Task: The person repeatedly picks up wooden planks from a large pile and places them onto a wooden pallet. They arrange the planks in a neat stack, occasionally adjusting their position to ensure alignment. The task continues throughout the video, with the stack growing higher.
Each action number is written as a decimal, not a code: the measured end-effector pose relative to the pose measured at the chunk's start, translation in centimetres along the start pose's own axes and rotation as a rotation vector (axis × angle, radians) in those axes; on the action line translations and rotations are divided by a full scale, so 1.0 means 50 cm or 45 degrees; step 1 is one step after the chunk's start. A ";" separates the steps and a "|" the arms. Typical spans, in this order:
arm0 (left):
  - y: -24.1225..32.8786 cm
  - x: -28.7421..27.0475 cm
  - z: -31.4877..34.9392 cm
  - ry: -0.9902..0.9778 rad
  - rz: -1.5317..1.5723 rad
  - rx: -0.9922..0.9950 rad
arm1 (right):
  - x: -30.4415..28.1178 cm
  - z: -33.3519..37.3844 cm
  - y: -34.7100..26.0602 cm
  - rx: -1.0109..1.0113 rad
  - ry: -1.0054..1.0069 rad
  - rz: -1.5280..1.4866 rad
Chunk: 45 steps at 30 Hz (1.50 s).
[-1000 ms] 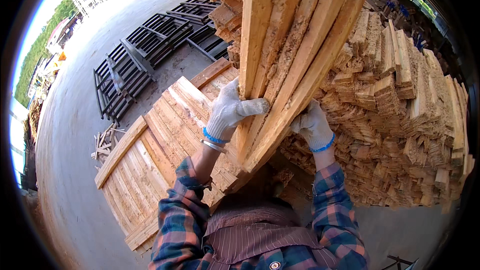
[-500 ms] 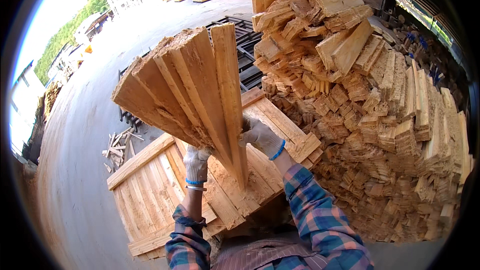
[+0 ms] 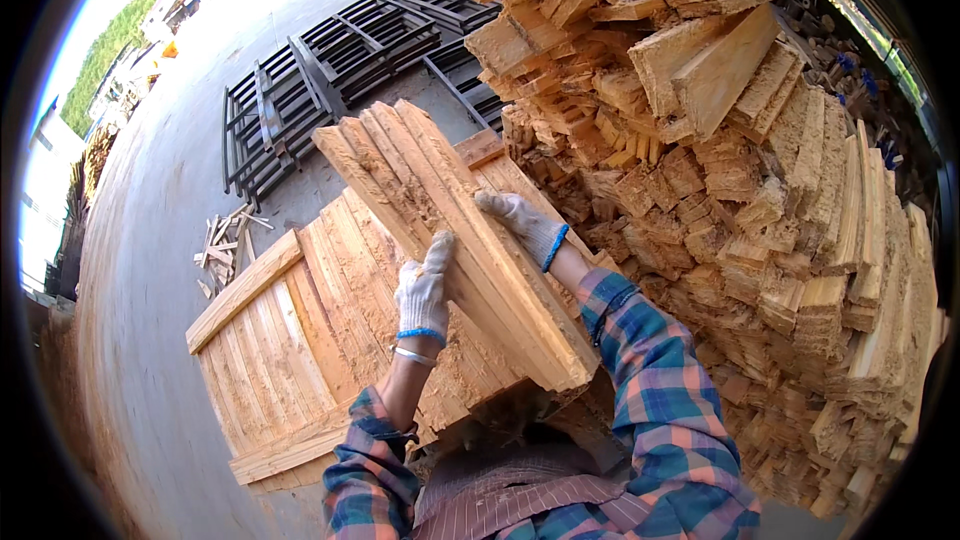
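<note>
A bundle of rough wooden boards (image 3: 480, 240) lies tilted between my two gloved hands, its near end close to my body. My left hand (image 3: 425, 288), in a white knit glove with a blue cuff, presses along the bundle's left side, thumb up. On the right side, my right hand (image 3: 523, 224) in a matching glove grips the boards from the edge, its lower fingers hidden. Beneath the bundle is a wooden work surface (image 3: 330, 280) made of planks with crosswise battens, dusted with sawdust.
A tall stack of rough-cut boards (image 3: 720, 190) rises close on my right. Dark metal frames (image 3: 330, 70) lie on the concrete ground beyond the work surface. Small wood scraps (image 3: 228, 245) are heaped on the ground at the left.
The boards were fanned out and standing steeply; now they are drawn together and lowered toward the planks. Both hands have shifted along the bundle, and the view has tipped downward.
</note>
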State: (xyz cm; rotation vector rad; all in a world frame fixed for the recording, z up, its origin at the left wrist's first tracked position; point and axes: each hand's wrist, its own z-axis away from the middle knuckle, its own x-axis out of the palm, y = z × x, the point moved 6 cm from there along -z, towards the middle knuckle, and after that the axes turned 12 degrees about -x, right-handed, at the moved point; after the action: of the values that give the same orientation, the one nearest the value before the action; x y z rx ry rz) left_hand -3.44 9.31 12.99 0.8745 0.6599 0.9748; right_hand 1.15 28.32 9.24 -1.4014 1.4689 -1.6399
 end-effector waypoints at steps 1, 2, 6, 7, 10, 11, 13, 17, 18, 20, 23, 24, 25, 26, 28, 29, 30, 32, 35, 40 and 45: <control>-0.022 0.025 -0.024 0.051 -0.153 -0.124 | -0.047 0.002 0.019 0.023 0.036 0.024; -0.037 0.058 -0.054 -0.080 -0.127 -0.134 | -0.082 0.007 0.025 0.142 0.012 0.104; -0.120 0.115 -0.143 0.108 -0.572 -0.229 | -0.245 -0.009 0.041 0.166 0.079 0.359; -0.138 0.121 -0.147 0.017 -0.464 -0.275 | -0.285 -0.007 0.054 0.194 0.086 0.382; -0.162 0.057 -0.133 -0.047 -0.013 -0.272 | -0.312 -0.012 0.056 0.239 0.184 0.351; -0.136 0.045 -0.088 -0.109 0.194 -0.318 | -0.326 0.003 0.051 0.258 0.209 0.356; -0.147 -0.045 -0.071 -0.029 0.052 0.032 | -0.362 0.002 0.059 0.286 0.315 0.294; -0.116 -0.185 -0.024 0.144 -0.107 0.018 | -0.330 -0.038 0.076 0.225 0.285 0.210; -0.121 -0.214 -0.026 0.179 -0.358 0.419 | -0.329 -0.047 0.077 0.204 0.298 0.131; -0.131 -0.240 -0.030 0.169 -0.043 -0.081 | -0.352 -0.035 0.084 0.215 0.281 0.119; -0.163 -0.325 -0.052 0.024 0.197 0.027 | -0.273 -0.021 0.091 0.240 0.166 0.242; -0.196 -0.348 -0.053 0.156 0.149 -0.272 | -0.232 -0.010 0.105 0.258 0.118 0.341; -0.200 -0.354 -0.057 0.157 0.123 -0.233 | -0.196 -0.008 0.100 0.257 0.079 0.448; -0.224 -0.369 -0.065 0.170 0.105 -0.200 | -0.160 -0.008 0.097 0.353 0.071 0.636; -0.228 -0.357 -0.113 -0.033 -0.188 0.120 | -0.237 -0.004 0.139 0.247 0.136 0.742; -0.238 -0.364 -0.115 0.004 -0.102 0.042 | -0.219 -0.013 0.121 0.366 0.060 1.007; -0.249 -0.367 -0.117 0.039 -0.018 -0.034 | -0.204 -0.023 0.098 0.484 -0.018 1.271; -0.260 -0.383 -0.108 0.088 0.063 -0.078 | -0.111 -0.034 0.014 0.673 -0.104 1.756; -0.250 -0.373 -0.103 0.096 0.094 0.015 | 0.026 -0.015 -0.024 0.986 -0.250 1.999; -0.221 -0.352 -0.092 0.138 0.254 -0.123 | -0.124 -0.044 -0.019 0.652 -0.095 1.766; -0.241 -0.366 -0.113 0.121 0.152 -0.058 | -0.297 -0.040 0.043 0.448 0.028 1.932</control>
State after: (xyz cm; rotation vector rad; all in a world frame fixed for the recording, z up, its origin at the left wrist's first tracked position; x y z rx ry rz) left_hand -10.64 -8.76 1.50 0.8384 0.6694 1.1403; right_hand 3.62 41.56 2.39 0.1134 1.4538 -0.7704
